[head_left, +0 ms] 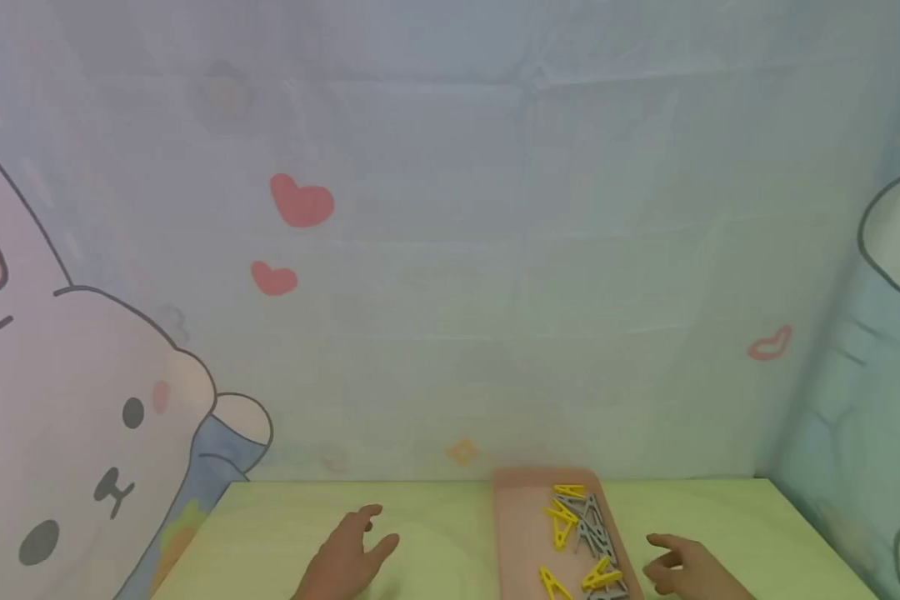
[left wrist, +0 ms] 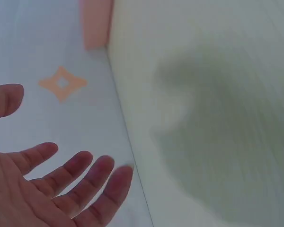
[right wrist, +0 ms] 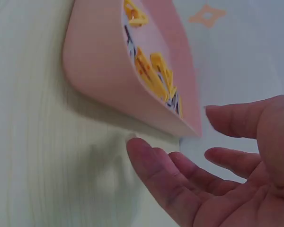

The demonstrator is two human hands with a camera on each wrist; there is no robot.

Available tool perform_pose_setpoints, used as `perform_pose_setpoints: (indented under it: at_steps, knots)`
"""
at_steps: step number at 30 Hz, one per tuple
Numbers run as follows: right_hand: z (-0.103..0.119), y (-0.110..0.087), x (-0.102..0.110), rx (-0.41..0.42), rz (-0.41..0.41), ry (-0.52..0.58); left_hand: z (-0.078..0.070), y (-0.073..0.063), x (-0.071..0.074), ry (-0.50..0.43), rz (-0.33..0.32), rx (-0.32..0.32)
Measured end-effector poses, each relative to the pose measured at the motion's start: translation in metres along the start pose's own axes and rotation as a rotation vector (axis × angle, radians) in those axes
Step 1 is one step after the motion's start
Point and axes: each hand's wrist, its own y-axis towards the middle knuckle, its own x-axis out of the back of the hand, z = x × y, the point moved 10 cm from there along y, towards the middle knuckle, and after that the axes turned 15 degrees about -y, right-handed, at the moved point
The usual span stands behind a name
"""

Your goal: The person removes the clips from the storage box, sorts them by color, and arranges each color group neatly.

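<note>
A pink tray [head_left: 521,533] stands on the table, its near end cut off by the head view's lower edge. Yellow clothespins [head_left: 561,533] and grey clothespins [head_left: 594,527] lie in it, mostly along its right side. My left hand [head_left: 345,557] is over the table to the left of the tray, fingers spread and holding nothing. To the right of the tray is my right hand [head_left: 686,568], its fingers loosely bent and nothing in them. In the right wrist view its fingertips [right wrist: 143,150] are apart from the tray's outer wall [right wrist: 104,66].
The pale yellow-green table [head_left: 262,533] reaches back to a printed cloth backdrop [head_left: 450,333] with hearts and a large rabbit [head_left: 82,433] at the left. Another stretch of printed cloth [head_left: 862,433] stands along the right side.
</note>
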Motion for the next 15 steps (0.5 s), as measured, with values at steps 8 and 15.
perform_pose_setpoints:
  at_steps: [8, 15]
  knots:
    - [-0.006, 0.020, -0.016, -0.068, 0.036, 0.047, -0.055, -0.003, -0.045, -0.328, 0.111, -0.036]
    - [0.051, -0.027, -0.017, -0.136, -0.024, -0.104, -0.101, -0.001, -0.098, -0.395, 0.193, -0.042]
